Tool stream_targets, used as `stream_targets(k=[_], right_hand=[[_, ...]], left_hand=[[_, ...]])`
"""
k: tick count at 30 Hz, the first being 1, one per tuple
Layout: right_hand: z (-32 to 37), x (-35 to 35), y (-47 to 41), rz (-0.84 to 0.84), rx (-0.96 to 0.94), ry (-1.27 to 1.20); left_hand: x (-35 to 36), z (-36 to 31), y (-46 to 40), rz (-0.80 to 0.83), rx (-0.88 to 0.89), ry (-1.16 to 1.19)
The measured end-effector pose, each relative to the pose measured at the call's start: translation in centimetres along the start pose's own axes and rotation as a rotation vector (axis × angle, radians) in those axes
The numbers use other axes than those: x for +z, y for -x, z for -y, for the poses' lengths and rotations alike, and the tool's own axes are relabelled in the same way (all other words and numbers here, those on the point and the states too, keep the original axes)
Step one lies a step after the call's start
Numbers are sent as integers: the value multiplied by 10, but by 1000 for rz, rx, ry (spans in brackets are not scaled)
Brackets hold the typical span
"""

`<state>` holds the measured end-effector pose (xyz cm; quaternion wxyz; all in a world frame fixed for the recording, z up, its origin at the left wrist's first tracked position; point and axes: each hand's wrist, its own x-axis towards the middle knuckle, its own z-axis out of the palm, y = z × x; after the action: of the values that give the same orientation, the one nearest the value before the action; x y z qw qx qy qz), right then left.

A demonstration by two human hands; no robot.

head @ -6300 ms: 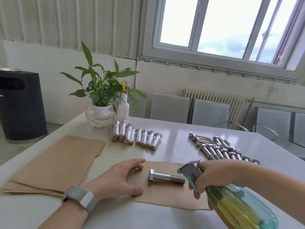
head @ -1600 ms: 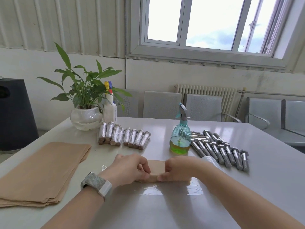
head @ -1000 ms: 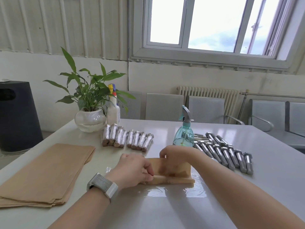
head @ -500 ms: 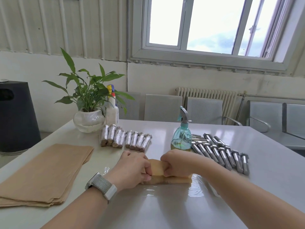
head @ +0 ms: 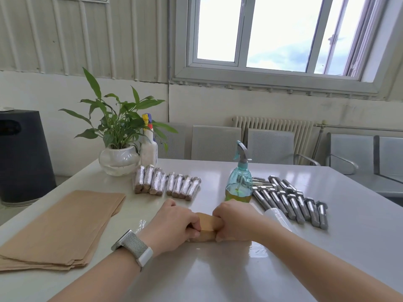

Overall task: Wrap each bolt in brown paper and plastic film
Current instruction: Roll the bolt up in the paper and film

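Note:
A brown paper roll (head: pixel 206 226) lies on the white table (head: pixel 218 269), with the bolt hidden inside it. My left hand (head: pixel 174 225) grips its left end and my right hand (head: pixel 234 221) grips its right end, fingers curled over the paper. A sheet of clear plastic film (head: pixel 257 250) lies flat under the roll. Several bare steel bolts (head: pixel 290 201) lie in a row to the right. Several wrapped bolts (head: pixel 168 185) lie in a row behind my hands. A stack of brown paper sheets (head: pixel 63 227) sits at the left.
A teal spray bottle (head: pixel 238 182) with yellow liquid stands just behind my right hand. A roll of plastic film (head: pixel 275 215) lies by my right forearm. A potted plant (head: pixel 118 158) and a white spray bottle (head: pixel 149 149) stand at the back left. Chairs line the far side.
The spray bottle was set down behind the sheet. The paper went from flat with a bare bolt on it to folded, then rolled tighter; less paper shows between my hands now.

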<state>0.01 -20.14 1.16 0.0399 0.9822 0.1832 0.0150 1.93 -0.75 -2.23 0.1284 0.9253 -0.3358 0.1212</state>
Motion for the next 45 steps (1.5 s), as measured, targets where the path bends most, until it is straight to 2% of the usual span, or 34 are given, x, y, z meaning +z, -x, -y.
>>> stream_targets(k=[3, 5, 7, 13, 20, 23, 24, 29, 31, 39, 45], right_hand=[[1, 0, 0, 1, 4, 3], [4, 0, 1, 3, 2, 19], [5, 1, 2, -8, 15, 25], [7, 4, 9, -46, 22, 34], [16, 16, 23, -163, 28, 113], [23, 19, 32, -269, 14, 162], [24, 20, 35, -320, 5, 224], [32, 24, 44, -328, 53, 313], [33, 27, 45, -322, 32, 317], [34, 35, 49, -390, 6, 312], [31, 39, 56, -390, -2, 197]], left_hand=[[-4, -3, 2, -29, 65, -67], [-8, -5, 6, -147, 205, -175], [-8, -4, 9, -193, 267, -255], [-3, 2, 12, -238, 365, -227], [-10, -2, 11, -132, 158, -28], [-15, -5, 3, -104, 154, -34], [-18, -8, 0, -73, 112, -42], [-32, -17, -23, 195, -122, -15], [-35, -20, -29, 251, -139, -38], [-30, -16, -24, 285, -109, -56], [-20, -9, -13, 190, -54, 15]])
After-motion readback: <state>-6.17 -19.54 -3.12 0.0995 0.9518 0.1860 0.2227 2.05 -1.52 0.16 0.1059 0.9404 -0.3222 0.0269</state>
